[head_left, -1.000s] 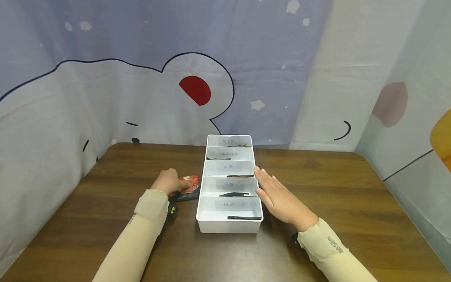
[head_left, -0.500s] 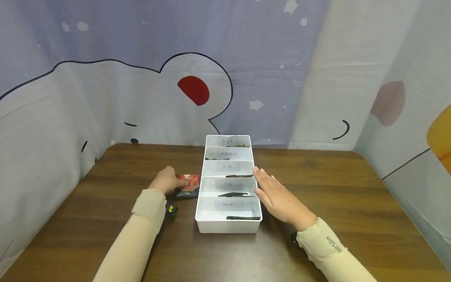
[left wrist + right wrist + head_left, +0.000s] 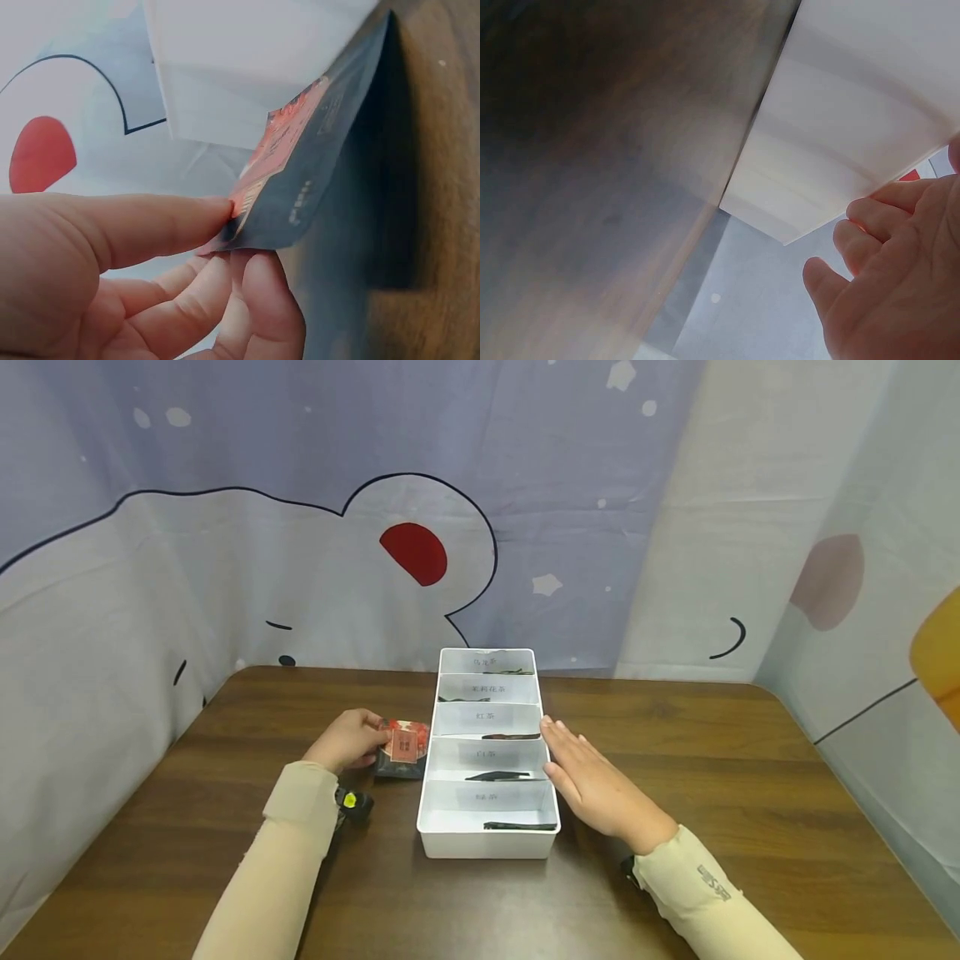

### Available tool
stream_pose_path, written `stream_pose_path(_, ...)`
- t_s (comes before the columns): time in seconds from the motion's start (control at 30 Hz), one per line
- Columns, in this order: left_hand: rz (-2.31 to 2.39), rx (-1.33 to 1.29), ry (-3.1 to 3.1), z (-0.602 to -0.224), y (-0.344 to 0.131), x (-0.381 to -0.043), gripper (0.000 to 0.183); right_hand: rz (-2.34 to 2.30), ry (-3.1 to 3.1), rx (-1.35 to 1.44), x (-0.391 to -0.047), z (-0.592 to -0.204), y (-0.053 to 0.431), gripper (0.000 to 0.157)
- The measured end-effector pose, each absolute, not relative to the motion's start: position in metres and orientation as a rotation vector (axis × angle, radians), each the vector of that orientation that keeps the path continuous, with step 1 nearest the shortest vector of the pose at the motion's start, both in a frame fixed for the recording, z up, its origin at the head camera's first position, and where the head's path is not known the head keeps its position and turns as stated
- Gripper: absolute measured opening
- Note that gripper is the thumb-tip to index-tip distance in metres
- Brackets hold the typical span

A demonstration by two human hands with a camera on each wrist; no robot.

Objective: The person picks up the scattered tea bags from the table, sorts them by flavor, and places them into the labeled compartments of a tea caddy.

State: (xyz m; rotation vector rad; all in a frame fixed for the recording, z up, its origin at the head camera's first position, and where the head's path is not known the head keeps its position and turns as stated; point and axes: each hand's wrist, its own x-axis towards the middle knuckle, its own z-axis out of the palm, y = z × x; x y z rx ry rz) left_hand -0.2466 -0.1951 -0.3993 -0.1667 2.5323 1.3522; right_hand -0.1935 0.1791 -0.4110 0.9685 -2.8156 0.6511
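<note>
My left hand point(image 3: 348, 742) pinches a red and black tea packet point(image 3: 403, 750) by its left edge, thumb on the printed face and fingers behind. In the left wrist view the packet point(image 3: 300, 161) is tilted, lifted above the wooden surface beside the white box wall. The white divided box point(image 3: 486, 845) stands just right of the packet, its compartments labelled with printed characters. Thin dark packets, such as the one in the nearest compartment point(image 3: 520, 826), stand in them. My right hand point(image 3: 596, 777) rests with straight fingers against the box's right rim; the right wrist view shows fingertips at that rim.
The box stands on a brown wooden table point(image 3: 720, 760). Behind and along the sides hangs a patterned curtain point(image 3: 570, 510) with cartoon shapes. A dark wrist camera point(image 3: 354, 803) sits below my left cuff.
My left hand has drawn slightly back to the left and raised the packet, whose red label now faces up more fully. The right hand and box stay in place.
</note>
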Motion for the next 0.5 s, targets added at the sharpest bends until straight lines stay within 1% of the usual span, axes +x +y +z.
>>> stream_pose_path(0.27, 1.49, -0.085, 2.499, -0.3966, -0.2003, -0.2464, 0.031, 0.646, -2.831, 0.963, -0.1933, -0.4107, 0.1791, 0.06)
stream_pose_path(0.5, 1.569, -0.077, 2.483, -0.3887, -0.2019, -0.2433, 0.033, 0.65, -2.813, 0.965, -0.1941, -0.412, 0.1792, 0.059)
